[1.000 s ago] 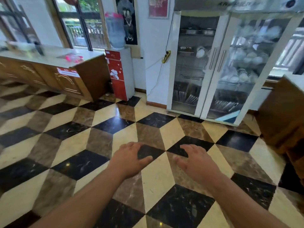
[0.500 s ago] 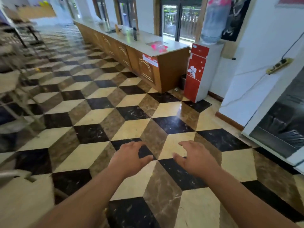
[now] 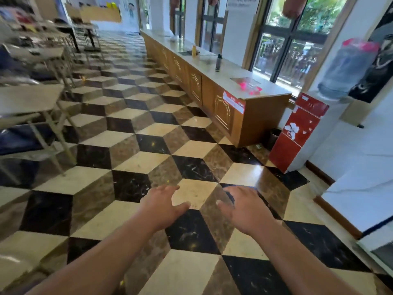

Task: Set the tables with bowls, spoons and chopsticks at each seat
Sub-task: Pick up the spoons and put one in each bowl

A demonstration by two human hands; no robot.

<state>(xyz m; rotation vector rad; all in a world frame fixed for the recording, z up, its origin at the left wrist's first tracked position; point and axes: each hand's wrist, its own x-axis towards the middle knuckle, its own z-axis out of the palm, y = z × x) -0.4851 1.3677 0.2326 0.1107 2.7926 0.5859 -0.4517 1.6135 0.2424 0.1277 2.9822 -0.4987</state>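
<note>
My left hand [image 3: 162, 204] and my right hand [image 3: 244, 207] are stretched out side by side over the patterned floor, palms down, fingers relaxed, holding nothing. Dining tables [image 3: 27, 101] with metal legs line the left side of the room, blurred; more tables [image 3: 42, 53] stand further back. No bowl, spoon or chopstick can be made out in this view.
A long wooden counter [image 3: 223, 103] runs along the right under the windows, with a dark bottle [image 3: 218, 62] on top. A red water dispenser [image 3: 297, 133] with a jug stands at its near end. A wide aisle of chequered floor [image 3: 148, 133] lies between tables and counter.
The view has swung left, from the glass-door dish cabinet to the counter, aisle and dining tables. Both hands stay held out in front, empty.
</note>
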